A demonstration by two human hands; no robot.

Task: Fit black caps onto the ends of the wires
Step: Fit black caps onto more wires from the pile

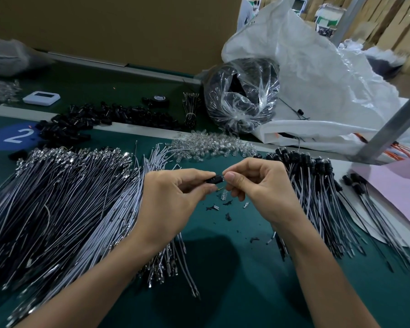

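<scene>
Black cap (211, 180) pinched in the left hand (173, 192) over the surface (234, 268) — the right hand (258, 185) pinches a small clear part (221, 178) at its 3 o'clock; mating seems underway — next needs a straight, aligned push

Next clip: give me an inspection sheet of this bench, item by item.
Surface: green mat; blue disc marked 2 at far left.
Job's things: black cap between both hands; loose caps heap far left; uncapped wires fanned left; capped wires right; clear bulbs heaped beyond the hands.
Clutter: black scraps on the mat under the hands; white device; tape roll.
Hands: left hand pinches the black cap; right hand pinches a small clear part at its end.
Cables: orange leads at right edge.
Surroundings: clear bag of black parts; white sack; cardboard boxes.
</scene>
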